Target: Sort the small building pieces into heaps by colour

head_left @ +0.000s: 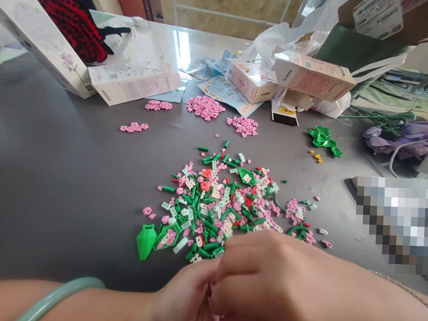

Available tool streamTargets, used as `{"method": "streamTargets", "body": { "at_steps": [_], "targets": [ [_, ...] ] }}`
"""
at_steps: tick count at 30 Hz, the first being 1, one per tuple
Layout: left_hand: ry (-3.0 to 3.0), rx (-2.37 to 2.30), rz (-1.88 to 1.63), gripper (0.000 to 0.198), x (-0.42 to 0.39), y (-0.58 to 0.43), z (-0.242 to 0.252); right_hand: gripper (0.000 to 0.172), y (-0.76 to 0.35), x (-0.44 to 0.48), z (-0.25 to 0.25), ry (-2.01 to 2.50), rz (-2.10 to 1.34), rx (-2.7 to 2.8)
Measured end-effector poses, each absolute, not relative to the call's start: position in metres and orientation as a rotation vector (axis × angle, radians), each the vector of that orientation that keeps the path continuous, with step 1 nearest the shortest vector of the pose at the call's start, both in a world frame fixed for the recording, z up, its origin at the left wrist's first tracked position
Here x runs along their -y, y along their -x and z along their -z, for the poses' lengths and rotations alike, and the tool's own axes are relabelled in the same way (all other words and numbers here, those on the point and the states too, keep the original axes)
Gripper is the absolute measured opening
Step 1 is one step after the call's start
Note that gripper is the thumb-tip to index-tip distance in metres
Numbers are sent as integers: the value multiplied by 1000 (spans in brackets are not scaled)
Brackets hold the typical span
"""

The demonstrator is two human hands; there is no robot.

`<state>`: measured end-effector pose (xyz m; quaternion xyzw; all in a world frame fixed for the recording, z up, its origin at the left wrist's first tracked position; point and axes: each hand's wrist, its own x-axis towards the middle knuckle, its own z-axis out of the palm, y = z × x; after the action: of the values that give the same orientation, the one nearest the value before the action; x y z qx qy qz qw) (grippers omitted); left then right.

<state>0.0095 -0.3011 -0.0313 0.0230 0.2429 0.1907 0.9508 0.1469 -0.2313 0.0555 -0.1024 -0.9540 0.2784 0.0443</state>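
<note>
My left hand, with a pale green bangle on its wrist, is cupped at the bottom of the view. Pink toy building bricks show in its palm. My right hand lies over it with curled fingers reaching into the palm; its fingertips are hidden, so what they pinch cannot be made out. Just beyond both hands spreads a mixed pile of toy building bricks in pink, green, white, pale mint and red. Large green leaf pieces lie at its left edge.
Sorted pink pieces sit in groups, including round ones and smaller ones. Green leaf pieces and yellow bits lie right. Behind stand boxes and instruction sheets. Purple flowers and a blurred-out object occupy the right.
</note>
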Motion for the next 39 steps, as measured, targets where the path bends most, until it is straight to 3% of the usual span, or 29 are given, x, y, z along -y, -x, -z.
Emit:
{"method": "streamTargets", "body": {
  "at_steps": [2, 7, 15, 23, 29, 34, 39],
  "targets": [
    [-15, -492, -399, 43, 304, -12, 34, 15, -146, 220, -49, 448, -876, 2842],
    [67, -489, -435, 59, 312, -9, 34, 16, -136, 193, -25, 685, -429, 2941],
    [78, -499, -411, 62, 312, -10, 35, 17, -131, 192, -15, 706, -169, 3067],
    [74, -488, -405, 61, 311, -11, 36, 13, -133, 189, -21, 822, -368, 3022],
    [66, -449, -418, 47, 307, -10, 29, 18, -144, 212, -59, 485, -1064, 2812],
    [53, -430, -484, 23, 302, -3, 20, 26, -137, 230, -67, 304, -953, 3156],
    [86, -424, -382, 35, 308, -7, 26, 21, -141, 221, -62, 374, -979, 2952]
  ]
}}
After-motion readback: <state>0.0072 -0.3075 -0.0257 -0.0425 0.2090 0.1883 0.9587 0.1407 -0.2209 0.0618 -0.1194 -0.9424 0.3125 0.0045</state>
